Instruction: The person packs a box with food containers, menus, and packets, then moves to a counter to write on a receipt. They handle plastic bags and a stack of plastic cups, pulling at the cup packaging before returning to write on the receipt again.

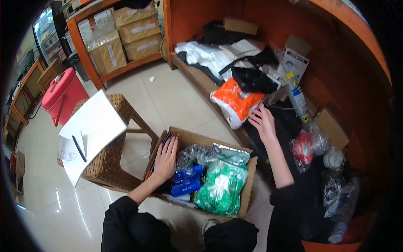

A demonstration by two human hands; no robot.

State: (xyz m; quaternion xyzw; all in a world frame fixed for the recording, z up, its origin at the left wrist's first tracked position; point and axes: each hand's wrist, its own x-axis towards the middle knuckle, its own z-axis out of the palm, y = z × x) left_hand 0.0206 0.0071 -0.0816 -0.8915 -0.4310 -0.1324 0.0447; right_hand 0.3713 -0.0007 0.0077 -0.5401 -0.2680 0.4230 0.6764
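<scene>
My left hand (pixel 166 158) lies flat inside the left end of an open cardboard box (pixel 250 180), fingers stretched over thin items standing along its wall. Beside it in the box are blue cylindrical packs (pixel 187 185), a green-and-white plastic package (pixel 222 189), clear plastic wrapping (pixel 196 155) and a silvery packet (pixel 231 154). My right hand (pixel 264 124) is at the lower right edge of an orange-and-white plastic bag (pixel 238 101) on the cabinet shelf. Its fingers are apart; whether they touch the bag is hard to tell.
A woven stool (pixel 113 161) with papers (pixel 96 130) and a pen (pixel 79 148) stands left, near a pink bucket (pixel 63 94). The orange cabinet (pixel 336 71) holds black bags (pixel 254 79), a spray can (pixel 298 98) and plastic-wrapped cups (pixel 333 157). Wrapped boxes (pixel 138 27) sit behind.
</scene>
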